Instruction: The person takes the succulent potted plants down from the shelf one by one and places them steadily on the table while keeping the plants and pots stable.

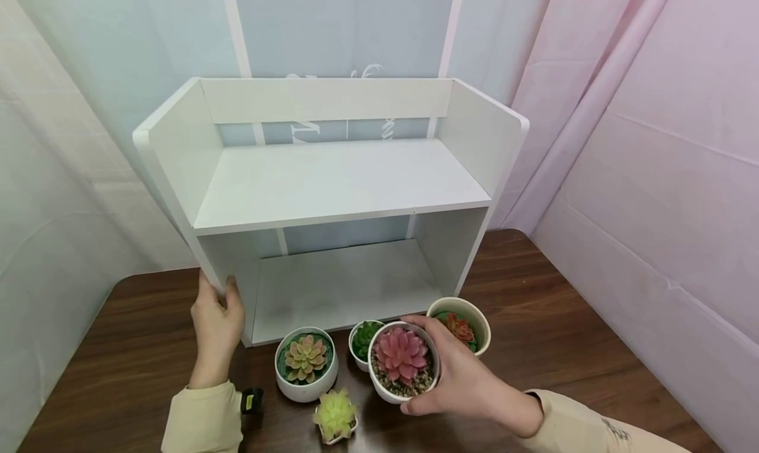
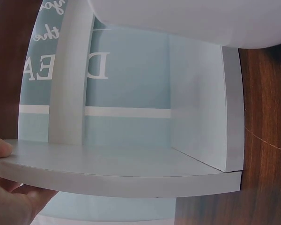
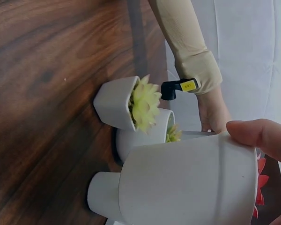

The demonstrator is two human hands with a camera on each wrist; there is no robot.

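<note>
Right hand (image 1: 468, 380): fingers and thumb curled round a white pot (image 1: 398, 386), gripped by its side and rim, in front of the shelf unit's lower bay; whether lifted or resting on the worktop cannot be told
Pot contents: pink rosette plant (image 1: 401, 353) on a bed of small brown gravel
Left hand (image 1: 217, 324): grasping the bottom front corner of the white shelf unit (image 1: 332, 196), thumb on the front edge of its left side panel
Shelf unit: two levels, flat matt white boards, rounded top corners, open back with a narrow strip across the top; stands on the worktop (image 1: 563, 347)
Worktop: dark brown, wood grain, slight sheen
Other pots: wide white bowl with a green and pink rosette (image 1: 306, 363) to the left of the held pot; small white pot with a green plant (image 1: 363, 340) just behind it; cream cup with a red plant (image 1: 464, 322) partly hidden by the right hand's fingers; small angular pot with a pale yellow-green plant (image 1: 335, 417) nearest the person
Head view only: whole layout, both hands, pink and pale blue sheets behind
Left wrist view only: underside of the shelf board (image 2: 131, 173), thumb tip (image 2: 0, 147) pressed on its edge, large white letters on a blue backdrop (image 2: 131, 70) seen through the open back
Right wrist view only: smooth glossy wall of the held pot (image 3: 192, 183) close up, thumb (image 3: 260, 136) over its rim, angular pot (image 3: 114, 101) seen side-on, beige sleeve (image 3: 187, 42), black and yellow wrist device (image 3: 180, 87)
</note>
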